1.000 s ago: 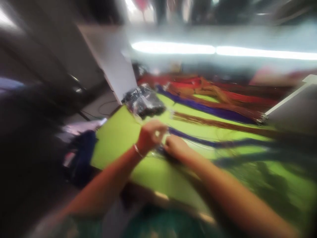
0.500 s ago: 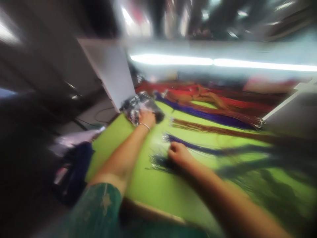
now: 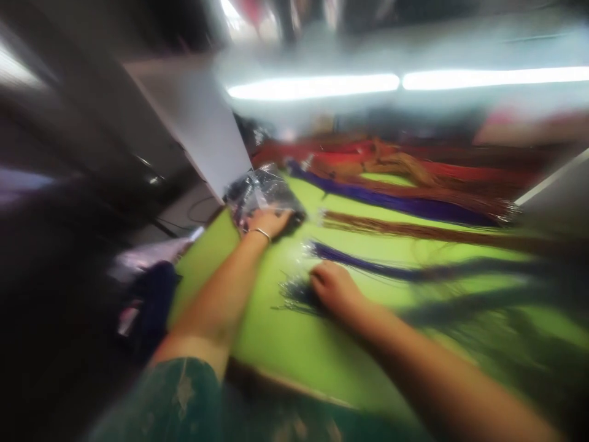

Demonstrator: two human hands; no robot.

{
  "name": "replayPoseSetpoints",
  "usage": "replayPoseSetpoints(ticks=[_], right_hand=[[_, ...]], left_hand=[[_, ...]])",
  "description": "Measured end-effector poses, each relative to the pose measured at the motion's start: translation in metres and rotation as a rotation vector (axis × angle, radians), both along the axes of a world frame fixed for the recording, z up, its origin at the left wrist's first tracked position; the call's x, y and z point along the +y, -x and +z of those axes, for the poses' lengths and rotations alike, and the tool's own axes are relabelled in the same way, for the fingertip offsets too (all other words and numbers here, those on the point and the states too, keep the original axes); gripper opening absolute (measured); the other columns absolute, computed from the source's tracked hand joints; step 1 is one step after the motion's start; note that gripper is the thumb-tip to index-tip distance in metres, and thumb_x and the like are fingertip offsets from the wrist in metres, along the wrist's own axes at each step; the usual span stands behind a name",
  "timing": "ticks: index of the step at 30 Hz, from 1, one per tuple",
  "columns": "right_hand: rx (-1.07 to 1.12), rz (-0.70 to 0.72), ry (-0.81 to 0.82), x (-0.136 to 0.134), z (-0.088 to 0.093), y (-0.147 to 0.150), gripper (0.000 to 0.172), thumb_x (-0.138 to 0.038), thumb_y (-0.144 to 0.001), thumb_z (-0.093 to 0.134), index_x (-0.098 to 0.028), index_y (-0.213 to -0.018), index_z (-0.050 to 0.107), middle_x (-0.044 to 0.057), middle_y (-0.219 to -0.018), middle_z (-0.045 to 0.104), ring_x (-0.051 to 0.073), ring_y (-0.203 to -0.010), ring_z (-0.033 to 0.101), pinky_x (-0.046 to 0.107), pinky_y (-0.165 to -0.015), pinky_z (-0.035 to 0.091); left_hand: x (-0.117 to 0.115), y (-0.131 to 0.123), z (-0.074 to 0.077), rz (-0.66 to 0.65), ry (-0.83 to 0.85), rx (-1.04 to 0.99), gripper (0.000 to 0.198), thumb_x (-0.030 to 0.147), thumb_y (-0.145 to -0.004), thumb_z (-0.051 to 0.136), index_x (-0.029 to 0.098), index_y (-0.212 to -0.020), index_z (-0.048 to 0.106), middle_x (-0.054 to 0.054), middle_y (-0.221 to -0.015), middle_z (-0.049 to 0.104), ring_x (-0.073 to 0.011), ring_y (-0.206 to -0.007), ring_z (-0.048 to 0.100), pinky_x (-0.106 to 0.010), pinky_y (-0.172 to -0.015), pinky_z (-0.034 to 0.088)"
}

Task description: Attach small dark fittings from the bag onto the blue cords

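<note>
The picture is smeared by motion. My left hand (image 3: 268, 222), with a thin bangle at the wrist, reaches to a clear plastic bag of dark items (image 3: 262, 191) at the far left corner of the bright green table (image 3: 276, 331) and rests on it. My right hand (image 3: 335, 290) lies closed on the end of a dark bundle of thin cords (image 3: 299, 293) spread on the green surface. A dark blue cord bundle (image 3: 368, 265) runs to the right just beyond it.
More cord bundles lie across the table behind: brown (image 3: 405, 230), purple (image 3: 381, 199), and red and orange (image 3: 414, 166). A white panel (image 3: 202, 123) leans at the back left. A dark blue cloth or bag (image 3: 154, 301) sits left of the table's edge.
My left hand left the spot beside my right hand and reached forward to the plastic bag, where it stays. My right hand stayed on the dark cord bundle.
</note>
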State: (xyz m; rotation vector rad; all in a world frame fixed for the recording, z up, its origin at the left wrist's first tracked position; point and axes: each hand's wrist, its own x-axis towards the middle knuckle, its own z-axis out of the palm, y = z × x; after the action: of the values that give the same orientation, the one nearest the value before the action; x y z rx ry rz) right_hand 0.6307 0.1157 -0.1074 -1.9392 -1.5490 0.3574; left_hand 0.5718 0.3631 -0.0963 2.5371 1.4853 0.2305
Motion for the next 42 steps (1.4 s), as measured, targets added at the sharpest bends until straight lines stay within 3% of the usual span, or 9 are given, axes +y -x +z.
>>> replayPoseSetpoints(ticks=[4, 8, 12, 17, 25, 29, 34, 38, 42], right_hand=[[-0.019, -0.028, 0.044, -0.002, 0.002, 0.0, 0.015, -0.016, -0.079, 0.05, -0.017, -0.081, 0.065, 0.005, -0.078, 0.064, 0.014, -0.07, 0.052, 0.023, -0.066, 0.035], [-0.067, -0.035, 0.135, -0.001, 0.008, -0.002, 0.018, -0.016, -0.079, 0.048, -0.017, -0.067, 0.062, 0.003, -0.068, 0.061, 0.012, -0.062, 0.049, 0.023, -0.06, 0.031], [-0.143, -0.043, 0.151, 0.004, 0.011, 0.004, 0.015, -0.025, -0.08, 0.049, -0.016, -0.077, 0.062, 0.006, -0.08, 0.063, 0.015, -0.07, 0.052, 0.024, -0.061, 0.031], [-0.187, -0.067, 0.255, 0.01, 0.009, 0.012, 0.018, -0.021, -0.079, 0.047, -0.015, -0.074, 0.063, 0.01, -0.08, 0.064, 0.016, -0.069, 0.054, 0.026, -0.058, 0.031], [0.297, -0.204, 0.143, 0.013, 0.015, -0.014, 0.01, -0.014, -0.072, 0.056, -0.015, -0.063, 0.061, 0.001, -0.067, 0.065, 0.011, -0.062, 0.056, 0.021, -0.061, 0.039], [0.205, -0.229, 0.121, 0.011, 0.018, -0.011, 0.009, -0.014, -0.075, 0.053, -0.015, -0.071, 0.061, 0.003, -0.074, 0.066, 0.012, -0.067, 0.057, 0.021, -0.063, 0.039], [-0.212, 0.037, 0.262, 0.004, 0.023, 0.006, 0.015, -0.021, -0.081, 0.048, -0.015, -0.076, 0.061, 0.008, -0.083, 0.064, 0.015, -0.072, 0.056, 0.024, -0.062, 0.035], [-0.361, 0.146, 0.289, -0.008, 0.037, 0.003, 0.016, -0.017, -0.083, 0.044, -0.015, -0.082, 0.06, 0.008, -0.085, 0.064, 0.015, -0.07, 0.055, 0.024, -0.059, 0.033], [-0.303, 0.176, 0.262, -0.012, 0.048, -0.009, 0.016, -0.013, -0.08, 0.044, -0.015, -0.078, 0.06, 0.007, -0.079, 0.065, 0.013, -0.067, 0.055, 0.022, -0.06, 0.034]], left_hand=[[-0.019, 0.008, 0.004, -0.077, -0.152, -0.047, 0.06, 0.054, -0.086, 0.026, 0.02, -0.131, 0.047, -0.018, -0.132, 0.049, -0.0383, -0.121, 0.04, -0.06, -0.097, 0.021], [-0.03, 0.025, 0.011, -0.273, -0.209, -0.069, 0.04, 0.031, -0.087, 0.037, 0.017, -0.117, 0.059, -0.015, -0.107, 0.063, -0.0283, -0.102, 0.054, -0.042, -0.09, 0.036], [-0.042, 0.038, 0.01, -0.372, -0.266, -0.112, 0.033, 0.031, -0.085, 0.044, 0.017, -0.106, 0.065, -0.012, -0.1, 0.062, -0.0233, -0.097, 0.052, -0.034, -0.089, 0.037], [-0.052, 0.024, -0.003, -0.494, -0.294, -0.061, 0.024, 0.024, -0.079, 0.053, 0.015, -0.096, 0.069, -0.012, -0.088, 0.06, -0.0238, -0.089, 0.052, -0.034, -0.081, 0.041], [-0.041, 0.028, 0.0, -0.435, -0.209, -0.258, 0.026, 0.02, -0.08, 0.052, 0.015, -0.099, 0.069, -0.012, -0.097, 0.065, -0.023, -0.093, 0.056, -0.035, -0.086, 0.042], [-0.052, 0.043, 0.025, -0.261, 0.062, -0.753, 0.023, 0.022, -0.076, 0.058, 0.015, -0.096, 0.068, -0.008, -0.092, 0.067, -0.0183, -0.082, 0.06, -0.031, -0.078, 0.047], [-0.102, 0.044, 0.049, -0.113, 0.818, -1.252, 0.033, 0.022, -0.077, 0.059, 0.016, -0.109, 0.06, -0.004, -0.085, 0.063, -0.0083, -0.058, 0.058, -0.019, -0.052, 0.045], [-0.131, 0.033, 0.032, -0.042, 1.207, -1.218, 0.022, 0.013, -0.078, 0.057, 0.011, -0.099, 0.06, -0.004, -0.075, 0.062, -0.0106, -0.063, 0.062, -0.023, -0.062, 0.051], [-0.133, 0.031, 0.005, -0.028, 1.17, -0.981, 0.022, 0.014, -0.079, 0.058, 0.011, -0.1, 0.059, -0.004, -0.069, 0.06, -0.0142, -0.06, 0.064, -0.026, -0.056, 0.053]])
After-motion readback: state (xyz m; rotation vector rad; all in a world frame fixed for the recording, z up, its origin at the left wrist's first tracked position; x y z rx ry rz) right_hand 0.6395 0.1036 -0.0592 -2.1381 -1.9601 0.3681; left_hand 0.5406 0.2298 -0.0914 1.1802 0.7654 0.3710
